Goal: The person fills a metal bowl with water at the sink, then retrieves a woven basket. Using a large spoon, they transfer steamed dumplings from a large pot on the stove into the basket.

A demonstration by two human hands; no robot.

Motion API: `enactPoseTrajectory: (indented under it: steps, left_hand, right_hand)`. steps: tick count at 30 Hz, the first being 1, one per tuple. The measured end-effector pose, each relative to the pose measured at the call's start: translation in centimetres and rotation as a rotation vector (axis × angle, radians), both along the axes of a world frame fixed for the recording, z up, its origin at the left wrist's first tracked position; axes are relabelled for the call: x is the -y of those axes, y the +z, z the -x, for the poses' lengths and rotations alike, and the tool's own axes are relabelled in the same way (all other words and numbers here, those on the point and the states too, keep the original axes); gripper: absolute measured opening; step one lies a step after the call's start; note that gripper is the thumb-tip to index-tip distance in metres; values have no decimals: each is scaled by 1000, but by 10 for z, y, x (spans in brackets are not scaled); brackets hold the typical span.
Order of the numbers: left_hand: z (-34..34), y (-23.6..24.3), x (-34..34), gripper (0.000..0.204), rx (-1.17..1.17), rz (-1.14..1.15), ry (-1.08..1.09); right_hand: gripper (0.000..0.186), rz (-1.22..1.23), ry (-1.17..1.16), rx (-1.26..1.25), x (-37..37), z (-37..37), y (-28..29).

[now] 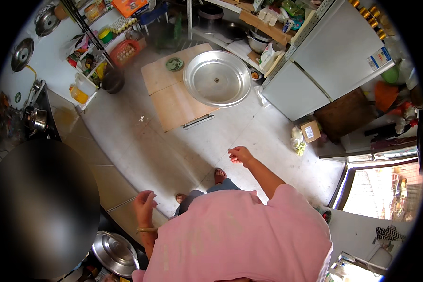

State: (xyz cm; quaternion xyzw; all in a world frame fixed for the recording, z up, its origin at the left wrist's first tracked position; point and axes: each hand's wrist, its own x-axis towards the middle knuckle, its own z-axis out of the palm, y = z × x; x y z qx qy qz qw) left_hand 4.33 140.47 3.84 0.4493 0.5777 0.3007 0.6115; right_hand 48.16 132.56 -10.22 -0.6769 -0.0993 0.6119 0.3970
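Observation:
My right hand (240, 155) hangs in the air over the floor, below the large metal basin. Its fingers are loosely bent and apart, with nothing visible in them. At the lower left my left hand (145, 203) is raised beside the tiled counter side, a bracelet on its wrist. Those fingers are also loosely bent, and I see nothing held. The wide silver basin (210, 77) rests on a low tan table (162, 101), hanging over its right edge. A round green patterned mat or lid (175, 64) lies on the same table, left of the basin.
A fridge (310, 66) stands at the right, beside a loaded metal shelf (221, 36). Near it on the floor are a cardboard box (310, 131) and bagged vegetables (298, 141). A dark bin (113, 81) stands at the left. A large blurred dark shape (44, 197) covers the lower left.

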Motion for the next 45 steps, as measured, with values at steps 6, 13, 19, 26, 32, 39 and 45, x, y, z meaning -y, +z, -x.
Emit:
enactPoseTrajectory:
  steps: [6,13,19,26,32,39,45]
  left_hand:
    - [-82,2,-9,14,-43,-4,-7]
    - [-117,-3,-47,14,-63,55,-11]
    - [-159,-53,-129,19,-17,209,-122]
    - [-224,-121,-219,20,-1,375,-262]
    - [-284,-167,-252,16,-95,433,-378]
    - [-356,-237,-250,18,-72,502,-381]
    - [-414,-244,-254,32,74,606,-206]
  right_hand:
    - [33,25,-223,-117,-43,-89,-32]
    - [54,48,-507,-311,-118,-144,-85]
    - [44,-81,-716,-457,-168,-170,-138]
    - [30,58,-715,-388,-191,-185,-101]
    - [29,113,-570,-369,-194,-201,-81]
    - [20,95,-549,-358,-208,-215,-88]
    - [14,-11,-413,-317,-231,-255,-62]
